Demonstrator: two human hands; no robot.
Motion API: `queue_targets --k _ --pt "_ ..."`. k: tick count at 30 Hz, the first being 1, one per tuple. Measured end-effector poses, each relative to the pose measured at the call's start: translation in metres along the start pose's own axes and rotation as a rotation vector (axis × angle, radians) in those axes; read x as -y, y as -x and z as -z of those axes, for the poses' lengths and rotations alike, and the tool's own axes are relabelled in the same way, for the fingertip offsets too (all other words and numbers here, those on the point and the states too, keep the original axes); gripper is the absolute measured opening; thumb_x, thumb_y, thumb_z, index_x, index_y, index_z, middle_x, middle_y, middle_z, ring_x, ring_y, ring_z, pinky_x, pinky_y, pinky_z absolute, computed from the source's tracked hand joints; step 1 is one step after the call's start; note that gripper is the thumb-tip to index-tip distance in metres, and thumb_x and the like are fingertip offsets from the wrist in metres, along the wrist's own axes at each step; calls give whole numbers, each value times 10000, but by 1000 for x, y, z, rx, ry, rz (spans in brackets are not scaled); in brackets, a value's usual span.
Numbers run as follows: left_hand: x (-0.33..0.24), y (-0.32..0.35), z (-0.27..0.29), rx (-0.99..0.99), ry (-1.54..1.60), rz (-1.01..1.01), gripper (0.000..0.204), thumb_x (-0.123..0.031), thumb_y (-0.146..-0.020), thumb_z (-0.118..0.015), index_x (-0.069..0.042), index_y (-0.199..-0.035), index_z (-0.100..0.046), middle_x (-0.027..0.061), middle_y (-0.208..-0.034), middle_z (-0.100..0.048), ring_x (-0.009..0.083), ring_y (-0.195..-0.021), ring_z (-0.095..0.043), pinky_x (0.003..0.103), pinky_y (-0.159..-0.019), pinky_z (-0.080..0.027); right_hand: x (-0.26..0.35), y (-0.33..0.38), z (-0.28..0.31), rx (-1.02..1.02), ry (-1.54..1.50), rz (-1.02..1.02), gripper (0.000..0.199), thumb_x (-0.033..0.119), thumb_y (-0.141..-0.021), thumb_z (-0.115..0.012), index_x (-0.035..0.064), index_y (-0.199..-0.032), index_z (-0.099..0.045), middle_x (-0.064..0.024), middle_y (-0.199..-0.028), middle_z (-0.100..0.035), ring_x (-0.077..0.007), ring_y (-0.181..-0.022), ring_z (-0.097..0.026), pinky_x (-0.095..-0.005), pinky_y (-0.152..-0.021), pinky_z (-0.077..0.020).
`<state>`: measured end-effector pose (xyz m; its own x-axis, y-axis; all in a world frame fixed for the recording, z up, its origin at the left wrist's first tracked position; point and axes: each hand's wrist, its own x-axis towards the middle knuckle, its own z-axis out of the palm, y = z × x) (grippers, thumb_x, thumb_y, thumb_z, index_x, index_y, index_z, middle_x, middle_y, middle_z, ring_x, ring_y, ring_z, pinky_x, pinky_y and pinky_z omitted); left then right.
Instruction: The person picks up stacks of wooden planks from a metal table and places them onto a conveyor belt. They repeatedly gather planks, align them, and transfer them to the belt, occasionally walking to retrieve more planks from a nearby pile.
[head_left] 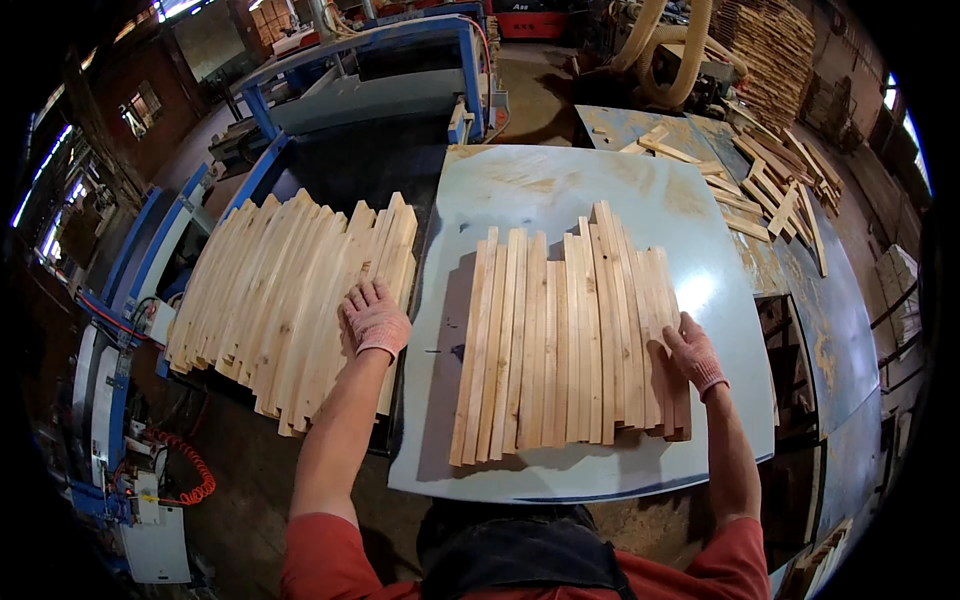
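Both my hands wear pale pink knit work gloves. My left hand [377, 318] lies with fingers stretched over the right end of a row of wooden strips [270, 290], which sit side by side on the dark machine bed. A second row of wooden strips [545, 340] rests on the pale table sheet [600, 180] in front of me; their ends are uneven. At this row's right edge, my right hand [697, 355] touches the outer strips with its fingers apart. Part of the outermost strips is hidden behind that hand.
A blue-framed machine [370, 75] stands beyond the left row, with a red coiled hose [195, 485] at lower left. Loose wood offcuts [765, 190] lie on a sawdust-strewn table at right. Thick beige ducts [680, 60] and stacked lumber [760, 60] stand behind.
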<state>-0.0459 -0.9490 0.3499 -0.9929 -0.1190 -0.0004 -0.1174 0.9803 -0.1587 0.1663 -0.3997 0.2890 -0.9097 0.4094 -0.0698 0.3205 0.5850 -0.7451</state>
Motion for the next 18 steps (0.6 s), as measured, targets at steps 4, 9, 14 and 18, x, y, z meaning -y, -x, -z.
queue_targets --k 4,9,14,18 --pt "53 5 15 -120 372 -137 999 -456 -968 -676 -23 -1726 -190 274 -1790 -178 433 -1658 -179 544 -1349 -125 36 30 -5 -371 82 116 837 377 -1021 -758 -33 -1650 -390 -279 -1650 -461 -400 -1532 -454 -443 -1274 -369" --pt "211 -5 10 -251 648 -130 1032 -438 -916 -793 -13 -1695 -266 266 -1751 -297 446 -1643 -221 530 -1342 -215 157 92 -56 -422 -463 222 779 163 -1034 -726 6 -1693 -341 -245 -1682 -439 -360 -1519 -475 -466 -1251 -400" --pt "404 -34 -32 -320 495 96 1030 -411 -892 -824 -59 -1698 -287 235 -1762 -285 413 -1643 -233 516 -1343 -226 288 142 -183 -209 -677 251 785 108 -1032 -691 14 -1711 -309 -239 -1665 -467 -320 -1477 -514 -445 -1220 -431" --pt "565 -64 -50 -319 328 338 1059 -413 -879 -828 -64 -1705 -266 215 -1770 -269 407 -1645 -227 516 -1346 -214 341 144 -288 62 -731 159 763 90 -1053 -687 29 -1713 -309 -243 -1675 -456 -304 -1535 -464 -418 -1256 -395"
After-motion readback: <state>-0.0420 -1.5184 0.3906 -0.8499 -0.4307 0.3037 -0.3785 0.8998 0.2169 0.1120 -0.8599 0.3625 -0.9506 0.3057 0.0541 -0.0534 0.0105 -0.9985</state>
